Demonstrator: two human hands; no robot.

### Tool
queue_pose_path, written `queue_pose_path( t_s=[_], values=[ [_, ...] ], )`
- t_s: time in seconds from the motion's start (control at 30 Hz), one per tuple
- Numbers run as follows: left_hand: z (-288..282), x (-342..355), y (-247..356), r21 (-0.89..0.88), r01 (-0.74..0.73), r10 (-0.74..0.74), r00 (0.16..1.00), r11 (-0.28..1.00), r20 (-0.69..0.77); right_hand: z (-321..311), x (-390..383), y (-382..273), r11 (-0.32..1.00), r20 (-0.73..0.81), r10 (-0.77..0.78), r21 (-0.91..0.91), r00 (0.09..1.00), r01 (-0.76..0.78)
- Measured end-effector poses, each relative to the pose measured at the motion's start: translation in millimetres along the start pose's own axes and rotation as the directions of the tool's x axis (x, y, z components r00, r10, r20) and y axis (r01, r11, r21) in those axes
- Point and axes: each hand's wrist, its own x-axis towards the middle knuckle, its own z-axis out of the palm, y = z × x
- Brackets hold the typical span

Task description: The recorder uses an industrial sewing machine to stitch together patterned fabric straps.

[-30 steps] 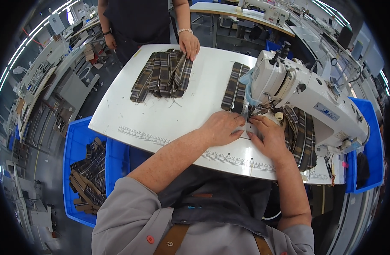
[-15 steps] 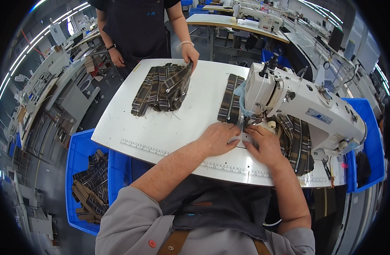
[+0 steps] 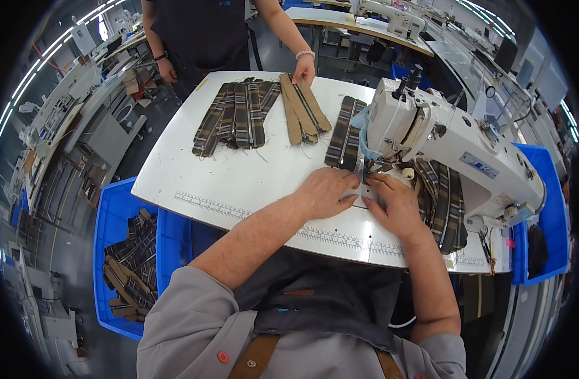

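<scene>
At the white sewing machine [image 3: 438, 132], my left hand [image 3: 326, 192] lies palm down, its bent fingers on the near end of a plaid zipper strip [image 3: 345, 134] left of the needle. My right hand [image 3: 397, 205] is opposite, fingertips pinching down at a narrow dark edge of the strip by the presser foot, thumb lower on the plate. My fingers partly hide the stitching spot. Under the machine arm, beside my right hand, more plaid strips [image 3: 450, 202] hang in a bunch. Across the table, a co-worker's hand [image 3: 304, 69] touches zipper strips [image 3: 304, 114] with their tan backs up.
Several plaid zipper strips [image 3: 239, 117] lie fanned on the white table [image 3: 232, 183]. A blue bin [image 3: 106, 252] with more strips stands at left, another blue bin [image 3: 551, 246] at right. Small tools [image 3: 486, 243] lie near the right edge. The co-worker [image 3: 204, 38] stands at the far side.
The co-worker's hand has moved right from the fanned pile, and the strips it lifted now lie separately, tan side up. My hands keep nearly the same place by the needle.
</scene>
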Motion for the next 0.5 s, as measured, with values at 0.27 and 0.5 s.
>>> queue_pose_path(
  t_s=[0.27, 0.5],
  values=[
    [2.6, -3.5, 1.6, -0.002, -0.005, 0.005, 1.0, 1.0, -0.005, 2.9, -0.7, 3.3, 1.0, 0.008, 0.005, 0.004, 1.0, -0.005],
    [3.2, -3.5, 0.7, -0.009, -0.006, 0.006, 1.0, 1.0, -0.008, 3.3, -0.4, 2.7, 1.0, 0.01, 0.003, 0.006, 1.0, -0.003]
  ],
)
